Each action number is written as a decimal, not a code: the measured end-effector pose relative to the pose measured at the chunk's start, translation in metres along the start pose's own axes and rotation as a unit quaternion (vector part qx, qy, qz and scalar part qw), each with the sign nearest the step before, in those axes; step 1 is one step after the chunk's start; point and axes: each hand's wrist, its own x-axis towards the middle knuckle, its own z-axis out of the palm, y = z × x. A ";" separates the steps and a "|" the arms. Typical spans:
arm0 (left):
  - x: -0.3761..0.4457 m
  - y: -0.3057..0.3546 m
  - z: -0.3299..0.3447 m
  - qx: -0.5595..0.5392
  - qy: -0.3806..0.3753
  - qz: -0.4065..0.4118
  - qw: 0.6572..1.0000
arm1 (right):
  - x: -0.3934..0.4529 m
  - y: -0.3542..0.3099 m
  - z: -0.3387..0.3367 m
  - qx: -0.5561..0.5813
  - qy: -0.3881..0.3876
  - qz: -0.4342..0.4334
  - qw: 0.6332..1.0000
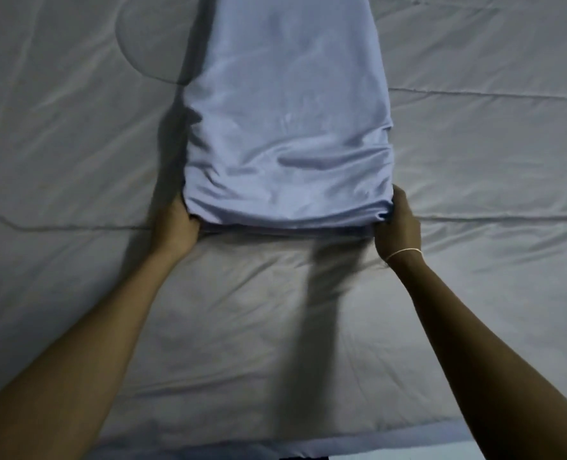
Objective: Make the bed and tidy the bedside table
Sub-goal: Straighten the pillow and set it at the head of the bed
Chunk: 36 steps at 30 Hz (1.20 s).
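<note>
Both hands grip the near corners of a folded pale-blue sheet (288, 127) — left hand (175, 224), right hand (397, 224) — lying mid-bed on the spread grey quilt (76, 127). Bed seemingly well along; bedside table out of view — its state unknown.

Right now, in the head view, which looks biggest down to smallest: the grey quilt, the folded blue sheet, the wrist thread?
1. Grey quilt, filling the frame.
2. Folded blue sheet, gripped by both hands.
3. Wrist thread, a thin loop.
</note>
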 end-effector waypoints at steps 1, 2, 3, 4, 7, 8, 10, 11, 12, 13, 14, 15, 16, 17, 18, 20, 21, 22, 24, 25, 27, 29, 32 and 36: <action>-0.001 0.007 -0.005 -0.018 0.014 -0.002 1.000 | -0.003 -0.004 -0.008 0.020 0.033 0.000 0.999; -0.003 0.014 -0.012 -0.042 0.033 0.000 0.999 | -0.007 -0.005 -0.018 0.036 0.069 -0.006 0.997; -0.010 0.021 -0.021 -0.068 0.052 0.002 0.996 | -0.013 -0.004 -0.029 0.050 0.095 -0.020 0.994; -0.018 0.022 -0.029 -0.085 0.061 -0.009 0.994 | -0.019 -0.001 -0.039 0.063 0.100 -0.034 0.992; -0.048 0.002 -0.042 -0.045 -0.001 -0.002 0.999 | -0.044 0.024 -0.046 0.029 -0.008 -0.033 0.999; -0.058 -0.013 -0.045 -0.036 -0.077 -0.003 0.996 | -0.051 0.036 -0.043 0.004 -0.074 -0.011 0.997; -0.070 -0.038 -0.051 -0.069 -0.229 -0.027 0.971 | -0.061 0.050 -0.042 0.028 -0.192 0.044 0.980; -0.070 -0.043 -0.054 -0.110 -0.253 -0.051 0.960 | -0.063 0.052 -0.044 0.102 -0.216 0.078 0.968; -0.065 -0.046 -0.054 -0.161 -0.225 -0.085 0.957 | -0.063 0.049 -0.046 0.192 -0.213 0.113 0.951; -0.057 -0.048 -0.051 -0.206 -0.175 -0.113 0.956 | -0.062 0.045 -0.047 0.258 -0.187 0.141 0.937; -0.049 -0.048 -0.046 -0.234 -0.117 -0.136 0.956 | -0.055 0.044 -0.046 0.292 -0.155 0.164 0.929; -0.042 -0.045 -0.040 -0.228 -0.077 -0.149 0.959 | -0.047 0.044 -0.040 0.293 -0.132 0.190 0.928; -0.036 -0.042 -0.032 -0.193 -0.059 -0.162 0.966 | -0.042 0.044 -0.034 0.275 -0.122 0.212 0.930; -0.034 -0.034 -0.025 -0.154 -0.067 -0.170 0.971 | -0.037 0.044 -0.025 0.238 -0.121 0.226 0.937; -0.034 -0.026 -0.016 -0.130 -0.082 -0.176 0.972 | -0.036 0.045 -0.016 0.197 -0.121 0.217 0.948; -0.034 -0.010 0.002 -0.127 -0.098 -0.164 0.973 | -0.037 0.043 0.000 0.109 -0.112 0.165 0.974; -0.035 0.000 0.008 -0.118 -0.093 -0.152 0.977 | -0.038 0.040 0.003 0.085 -0.100 0.140 0.981; -0.036 0.006 0.014 -0.107 -0.079 -0.139 0.981 | -0.037 0.038 0.004 0.078 -0.091 0.123 0.985; -0.041 0.011 0.016 -0.090 -0.048 -0.118 0.988 | -0.040 0.038 -0.003 0.068 -0.072 0.089 0.991; -0.046 0.011 0.012 -0.080 -0.036 -0.114 0.990 | -0.044 0.041 -0.012 0.078 -0.060 0.084 0.992; -0.066 -0.002 -0.002 -0.022 -0.021 -0.115 0.993 | -0.061 0.054 -0.034 0.110 -0.058 0.071 0.990; -0.096 -0.028 -0.015 0.012 -0.031 -0.117 0.993 | -0.088 0.070 -0.050 0.061 -0.100 0.044 0.992; -0.138 -0.062 -0.020 0.017 -0.082 -0.107 0.991 | -0.121 0.093 -0.057 -0.019 -0.190 0.051 0.980; -0.152 -0.072 -0.027 -0.015 -0.046 -0.143 0.989 | -0.129 0.095 -0.067 0.155 -0.141 0.120 0.970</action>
